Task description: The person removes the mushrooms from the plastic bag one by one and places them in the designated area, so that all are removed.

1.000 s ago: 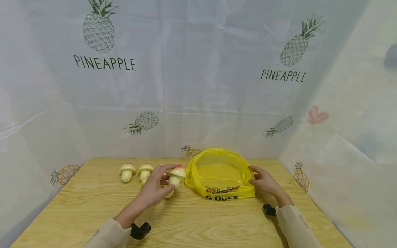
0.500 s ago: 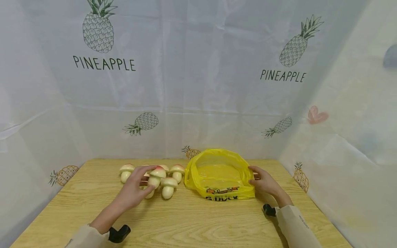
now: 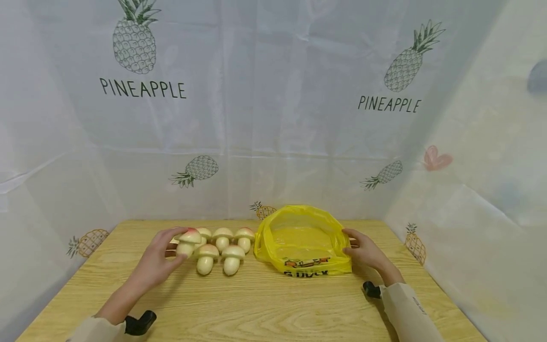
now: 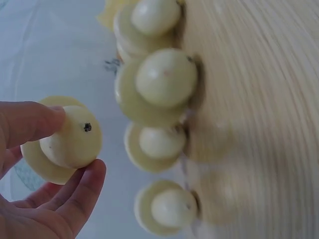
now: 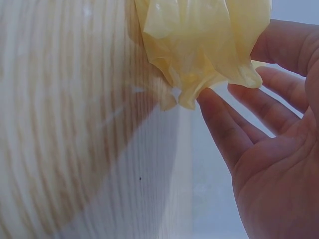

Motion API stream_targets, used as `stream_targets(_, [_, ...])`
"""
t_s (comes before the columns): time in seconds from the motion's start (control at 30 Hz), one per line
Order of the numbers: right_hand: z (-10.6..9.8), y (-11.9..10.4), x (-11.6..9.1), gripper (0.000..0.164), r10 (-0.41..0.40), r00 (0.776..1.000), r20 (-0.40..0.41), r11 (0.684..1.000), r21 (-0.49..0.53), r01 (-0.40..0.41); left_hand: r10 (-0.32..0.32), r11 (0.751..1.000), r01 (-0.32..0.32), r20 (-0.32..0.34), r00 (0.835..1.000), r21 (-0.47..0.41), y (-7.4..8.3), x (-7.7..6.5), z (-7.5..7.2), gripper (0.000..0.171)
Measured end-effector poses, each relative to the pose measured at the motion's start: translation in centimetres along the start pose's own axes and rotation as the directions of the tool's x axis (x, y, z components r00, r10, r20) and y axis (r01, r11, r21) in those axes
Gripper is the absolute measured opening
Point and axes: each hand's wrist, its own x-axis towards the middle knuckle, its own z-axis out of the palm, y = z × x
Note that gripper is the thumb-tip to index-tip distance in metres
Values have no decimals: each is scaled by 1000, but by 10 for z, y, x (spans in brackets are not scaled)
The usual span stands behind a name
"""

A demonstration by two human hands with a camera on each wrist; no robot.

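Note:
My left hand (image 3: 158, 256) grips a mushroom (image 3: 186, 242), cream with a red-tinged cap, between thumb and fingers. Seen from the left wrist, the stem end of that mushroom (image 4: 75, 139) shows a small dark mark, and it is off the table. Just right of this hand, several similar mushrooms (image 3: 232, 260) lie in two loose rows. Part of another pale shape is hidden behind the left hand. A yellow plastic bag (image 3: 307, 264) stands with its mouth open. My right hand (image 3: 364, 250) holds the bag's right edge between thumb and fingers; the yellow film (image 5: 199, 45) hangs there in folds.
Everything rests on a light wood-grain table (image 3: 273, 308). A white curtain (image 3: 273, 118) with pineapple prints rises behind the table and along both sides. Black straps or mounts (image 3: 141, 323) sit at both wrists.
My left hand, with the mushroom in it, has moved left from beside the bag, past the other mushrooms, uncovering more of them. The right hand and the bag have stayed in place.

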Motion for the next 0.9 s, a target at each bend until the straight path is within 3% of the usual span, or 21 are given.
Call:
stream_targets(0.27, [0,-1,-2,65,1,1000,-5,1000,-9,-1,-63,998,63,28,998,6,-19,-6,-5,65])
stream_targets(0.57, [1,1,-2,65,-7,1000,0,1000,0,7,-132,991,129,81,988,37,-25,-9,-4,63])
stream_targets(0.8, [-3,-31,-10,63,6,1000,22,1000,27,-7,-163,986,156,129,978,60,-28,-10,-2,63])
stream_targets(0.9, [-2,-22,-8,63,7,1000,12,1000,23,-7,-171,984,162,137,976,77,-31,-12,0,61])
